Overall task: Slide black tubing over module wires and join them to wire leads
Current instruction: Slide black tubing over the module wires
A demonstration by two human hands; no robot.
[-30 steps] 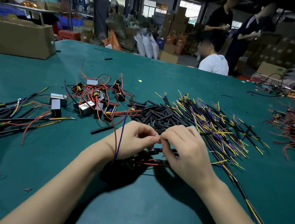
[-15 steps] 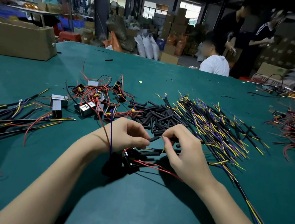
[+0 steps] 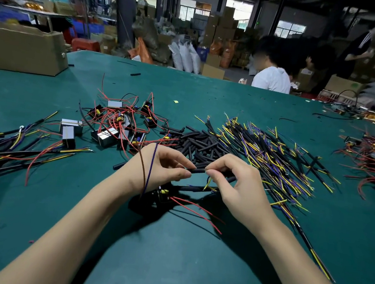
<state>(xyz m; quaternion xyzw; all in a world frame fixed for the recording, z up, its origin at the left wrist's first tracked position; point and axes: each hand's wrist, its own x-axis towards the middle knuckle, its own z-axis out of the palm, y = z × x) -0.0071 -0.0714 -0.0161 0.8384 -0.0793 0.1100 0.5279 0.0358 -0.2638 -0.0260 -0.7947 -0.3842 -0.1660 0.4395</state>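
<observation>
I have the tube pinched in my left grip just above the surface, right grip nipping its far end; I reckon the frayed wire could snag and buckle at the mouth.

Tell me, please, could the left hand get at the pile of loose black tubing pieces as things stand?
Probably not at once: the left hand is pinching a black tube with the right hand. The pile of tubing lies unobstructed just beyond.
</observation>
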